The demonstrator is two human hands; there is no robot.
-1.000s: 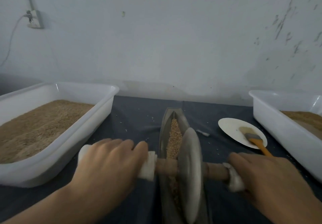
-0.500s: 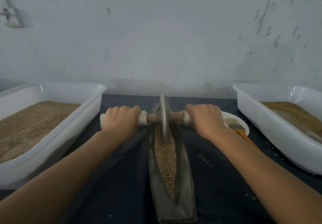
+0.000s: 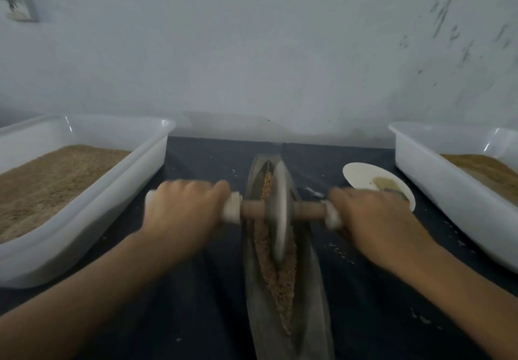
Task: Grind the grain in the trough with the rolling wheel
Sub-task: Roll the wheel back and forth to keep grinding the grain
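Whereas half a second earlier the grey disc-shaped rolling wheel (image 3: pixel 278 214) stood at the far end of the long dark metal trough (image 3: pixel 311 298), it is now drawn back to mid-trough, between the left hand (image 3: pixel 185 214) and right hand (image 3: pixel 372 216), each wrapped around a white-padded end of the wooden axle (image 3: pixel 308 210); brown grain (image 3: pixel 276 272) is crushed on the return stroke.

Setting: plain workroom used for hand-processing grain, not a domestic kitchen. Evidence: bare, scuffed pale-grey plaster wall (image 3: pixel 280 51) with a surface-mounted white electrical socket (image 3: pixel 16 3) at upper left. Work surface is a table under a dark blue-grey cloth (image 3: pixel 201 303) speckled with stray grains. Two large white rectangular plastic tubs, left (image 3: pixel 117 191) and right (image 3: pixel 437 186), each hold bulk tan grain. Between them, a long narrow dark metal boat-shaped grinding trough (image 3: pixel 311 289). Small round white plate (image 3: pixel 361 174) beside it.
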